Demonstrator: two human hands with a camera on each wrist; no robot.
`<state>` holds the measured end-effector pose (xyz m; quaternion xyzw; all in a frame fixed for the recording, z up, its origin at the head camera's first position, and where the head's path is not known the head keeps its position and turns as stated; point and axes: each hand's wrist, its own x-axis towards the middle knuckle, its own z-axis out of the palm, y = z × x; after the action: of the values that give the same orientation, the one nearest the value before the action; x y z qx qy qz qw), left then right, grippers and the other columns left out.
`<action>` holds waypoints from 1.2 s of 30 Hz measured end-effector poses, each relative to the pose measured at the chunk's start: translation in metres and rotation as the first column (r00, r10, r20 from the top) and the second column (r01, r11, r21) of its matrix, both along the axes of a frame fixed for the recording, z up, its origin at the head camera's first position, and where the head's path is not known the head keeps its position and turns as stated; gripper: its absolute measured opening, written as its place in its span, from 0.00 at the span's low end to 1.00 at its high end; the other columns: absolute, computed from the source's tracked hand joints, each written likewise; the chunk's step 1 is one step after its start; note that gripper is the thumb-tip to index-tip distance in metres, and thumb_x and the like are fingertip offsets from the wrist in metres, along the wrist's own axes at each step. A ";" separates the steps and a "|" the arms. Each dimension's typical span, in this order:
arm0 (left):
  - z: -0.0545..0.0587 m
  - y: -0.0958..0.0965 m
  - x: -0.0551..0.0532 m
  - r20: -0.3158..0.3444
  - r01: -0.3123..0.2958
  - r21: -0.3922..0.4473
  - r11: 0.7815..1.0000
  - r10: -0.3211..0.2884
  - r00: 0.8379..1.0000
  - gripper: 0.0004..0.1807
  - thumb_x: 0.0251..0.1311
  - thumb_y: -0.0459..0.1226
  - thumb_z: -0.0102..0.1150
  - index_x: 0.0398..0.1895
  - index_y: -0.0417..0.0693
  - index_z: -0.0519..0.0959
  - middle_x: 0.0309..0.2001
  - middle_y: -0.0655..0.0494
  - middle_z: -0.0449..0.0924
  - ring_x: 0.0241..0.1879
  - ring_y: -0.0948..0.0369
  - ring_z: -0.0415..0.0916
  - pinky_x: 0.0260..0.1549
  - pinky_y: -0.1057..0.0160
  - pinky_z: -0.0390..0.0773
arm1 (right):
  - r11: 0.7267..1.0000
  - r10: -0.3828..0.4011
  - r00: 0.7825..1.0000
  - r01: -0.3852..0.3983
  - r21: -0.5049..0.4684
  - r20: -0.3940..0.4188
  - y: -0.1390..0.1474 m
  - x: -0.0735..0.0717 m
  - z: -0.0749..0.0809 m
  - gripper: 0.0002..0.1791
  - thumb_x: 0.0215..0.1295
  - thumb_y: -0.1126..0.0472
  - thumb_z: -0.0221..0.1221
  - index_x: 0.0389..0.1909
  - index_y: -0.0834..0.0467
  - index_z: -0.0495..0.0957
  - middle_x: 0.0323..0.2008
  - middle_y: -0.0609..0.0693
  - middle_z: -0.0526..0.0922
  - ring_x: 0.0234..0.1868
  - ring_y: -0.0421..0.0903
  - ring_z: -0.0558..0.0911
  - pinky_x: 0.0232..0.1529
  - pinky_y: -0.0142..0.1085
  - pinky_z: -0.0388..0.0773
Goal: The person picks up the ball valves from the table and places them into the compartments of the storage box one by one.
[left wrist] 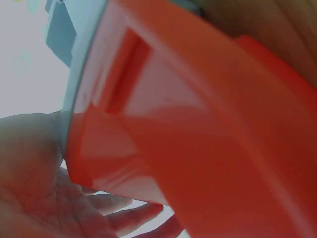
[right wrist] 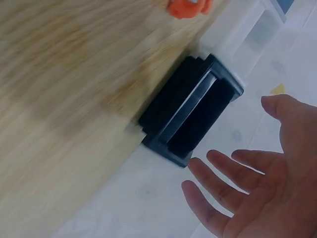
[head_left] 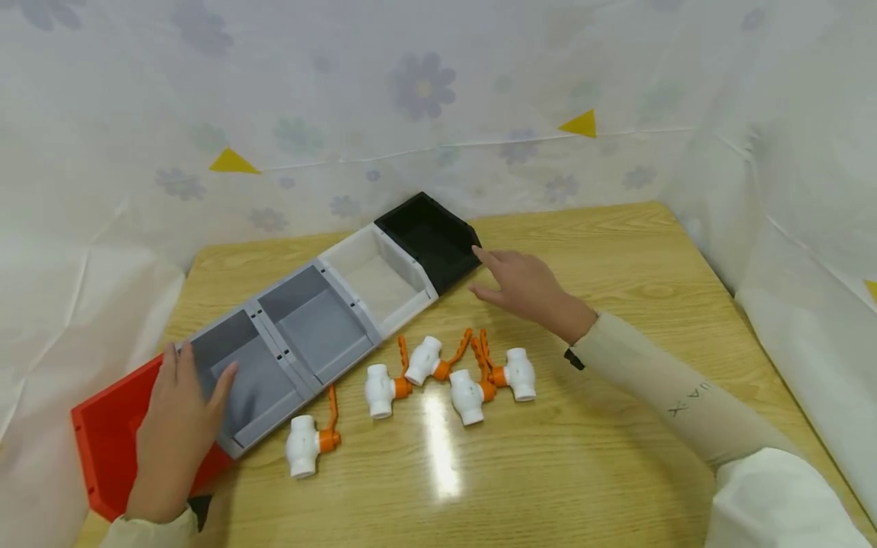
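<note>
A row of joined bins runs diagonally across the table: a red bin (head_left: pixel 103 438) at the near left, two grey bins (head_left: pixel 250 380), a white bin (head_left: pixel 377 281) and a black bin (head_left: pixel 432 243) at the far end. My left hand (head_left: pixel 174 430) is over the red bin in the head view, fingers extended and thumb apart, reaching toward the neighbouring grey bin. With fingers spread, my right hand (head_left: pixel 524 285) has its index fingertip right at the black bin's right edge and holds nothing. In the right wrist view, its fingertips overlap the bin's corner.
Several white ball valves (head_left: pixel 467 397) with orange lever handles lie in front of the bins, one (head_left: pixel 302 447) apart at the left. The wooden table (head_left: pixel 617 457) is bounded by a flowered white curtain (head_left: pixel 425 129) behind and white sheeting at the sides.
</note>
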<state>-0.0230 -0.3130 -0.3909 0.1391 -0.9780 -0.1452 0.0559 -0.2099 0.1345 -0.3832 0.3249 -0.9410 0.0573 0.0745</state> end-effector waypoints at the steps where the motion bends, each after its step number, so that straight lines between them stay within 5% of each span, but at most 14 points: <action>1: -0.001 -0.001 0.001 0.004 -0.017 0.002 1.000 0.017 1.000 0.46 0.64 0.56 0.44 0.70 0.32 0.41 0.71 0.35 0.32 0.66 0.35 0.43 0.48 0.30 0.58 | 1.000 0.019 1.000 -0.018 -0.005 0.001 -0.006 -0.002 0.001 0.38 0.63 0.38 0.50 0.67 0.56 0.61 0.54 0.58 0.76 0.41 0.52 0.81 0.29 0.42 0.77; 6: -0.005 -0.002 0.003 0.045 -0.071 0.032 0.997 0.069 0.997 0.43 0.65 0.52 0.44 0.70 0.33 0.40 0.72 0.39 0.29 0.60 0.31 0.51 0.43 0.29 0.61 | 0.997 0.077 0.996 -0.077 0.004 0.036 -0.036 -0.008 0.001 0.34 0.64 0.41 0.52 0.66 0.57 0.63 0.62 0.56 0.68 0.37 0.48 0.81 0.21 0.36 0.74; 14: -0.013 0.002 0.007 0.143 -0.103 0.073 0.992 0.092 0.985 0.42 0.67 0.49 0.38 0.70 0.34 0.33 0.72 0.40 0.24 0.46 0.28 0.65 0.32 0.34 0.69 | 0.989 0.148 0.978 -0.151 0.008 0.149 -0.069 -0.018 -0.005 0.37 0.66 0.45 0.52 0.71 0.54 0.52 0.71 0.52 0.52 0.19 0.41 0.73 0.14 0.33 0.63; 18: -0.017 0.004 0.008 0.101 -0.109 0.086 0.990 0.101 0.990 0.42 0.66 0.46 0.41 0.70 0.33 0.32 0.72 0.40 0.23 0.42 0.28 0.67 0.33 0.34 0.69 | 0.981 0.181 0.969 -0.189 0.035 0.167 -0.084 -0.024 -0.009 0.37 0.67 0.47 0.52 0.71 0.55 0.51 0.71 0.51 0.50 0.13 0.41 0.68 0.14 0.33 0.63; 23: -0.023 0.007 0.010 0.036 -0.125 0.133 0.983 0.121 0.992 0.42 0.65 0.42 0.43 0.69 0.32 0.31 0.72 0.41 0.23 0.43 0.26 0.64 0.43 0.33 0.63 | 0.971 0.209 0.968 -0.222 0.091 0.136 -0.099 -0.033 -0.014 0.37 0.68 0.49 0.50 0.72 0.58 0.47 0.72 0.52 0.47 0.18 0.41 0.70 0.19 0.32 0.69; 31: -0.020 0.011 0.013 0.080 -0.169 0.125 0.978 0.160 0.984 0.42 0.64 0.40 0.42 0.70 0.37 0.28 0.72 0.44 0.20 0.29 0.30 0.66 0.31 0.35 0.67 | 0.975 0.191 0.974 -0.203 0.088 0.124 -0.110 -0.047 -0.028 0.35 0.71 0.59 0.44 0.73 0.56 0.38 0.73 0.47 0.38 0.14 0.41 0.67 0.19 0.30 0.67; 36: -0.016 0.013 0.016 0.119 -0.196 0.141 0.970 0.180 0.977 0.41 0.63 0.35 0.38 0.69 0.39 0.26 0.71 0.46 0.18 0.33 0.30 0.65 0.35 0.34 0.65 | 0.976 0.197 0.975 -0.206 0.076 0.107 -0.111 -0.047 -0.035 0.35 0.71 0.61 0.42 0.73 0.56 0.35 0.73 0.47 0.35 0.11 0.41 0.65 0.16 0.28 0.66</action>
<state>-0.0069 -0.3003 -0.4065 0.2423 -0.9481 -0.2058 0.0071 -0.2567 0.0238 -0.4181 0.4184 -0.9073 0.0396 0.0076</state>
